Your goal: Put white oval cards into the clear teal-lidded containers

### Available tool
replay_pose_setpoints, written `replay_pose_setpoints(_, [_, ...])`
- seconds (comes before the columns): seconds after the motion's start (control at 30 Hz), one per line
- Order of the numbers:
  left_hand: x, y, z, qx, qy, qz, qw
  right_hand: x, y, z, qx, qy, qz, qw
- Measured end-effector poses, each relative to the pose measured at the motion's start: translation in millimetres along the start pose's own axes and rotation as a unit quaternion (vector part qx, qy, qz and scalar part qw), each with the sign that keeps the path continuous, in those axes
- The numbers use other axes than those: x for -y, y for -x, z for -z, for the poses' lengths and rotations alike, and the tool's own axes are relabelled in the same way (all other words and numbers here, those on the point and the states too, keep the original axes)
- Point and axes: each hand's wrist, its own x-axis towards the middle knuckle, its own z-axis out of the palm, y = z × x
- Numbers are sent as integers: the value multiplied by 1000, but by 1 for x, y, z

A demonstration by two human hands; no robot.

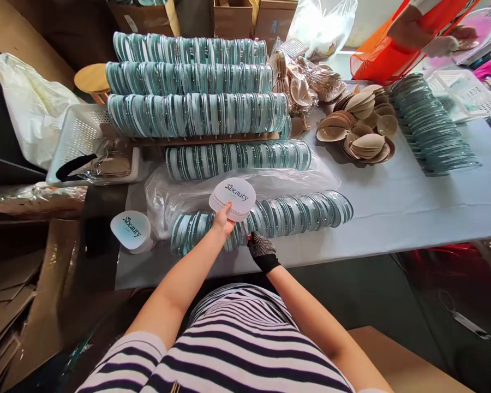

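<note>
My left hand is closed on a stack of round white cards printed "Sbeauty", with the thumb on top. Beneath and beside it runs a row of round, clear-faced teal packs standing on edge. My right hand, in a black mesh glove with bare fingertips, touches the near side of this row. Its fingers are pinched together, and what lies between them is too small to make out. A second stack of the printed cards rests at the table's left corner.
Behind are more rows of teal packs and a clear plastic bag. Beige cup-shaped pads lie right of them, near stacked teal packs on the grey table. A white basket stands left. Another person's hand shows top right.
</note>
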Motion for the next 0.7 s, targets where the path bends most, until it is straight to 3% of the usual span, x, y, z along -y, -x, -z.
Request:
replay_pose_setpoints(0.17, [-1, 1, 5, -5, -3, 8, 1000, -3, -21, -4, 40, -139, 17, 989])
replay_pose_setpoints(0.33, [5, 6, 5, 9, -3, -34, 999, -7, -19, 11, 125, -280, 54, 950])
replay_pose_setpoints(0.43, [11, 8, 2, 10, -13, -46, 999, -2, -17, 23, 137, -326, 48, 934])
replay_pose_setpoints(0.5, [14, 9, 0, 12, -21, -57, 998, -1, -21, 36, 72, -308, 45, 948])
replay_pose_setpoints(0.57, [15, 13, -2, 15, -28, -72, 997, -4, -29, 53, -77, -273, 51, 958])
replay_pose_setpoints(0.63, [16, 19, -2, 29, -40, -76, 996, -8, -39, 70, -215, -230, 59, 947])
replay_pose_setpoints(0.7, [17, 27, 2, 48, -61, -71, 994, -10, -45, 82, -250, -186, 86, 946])
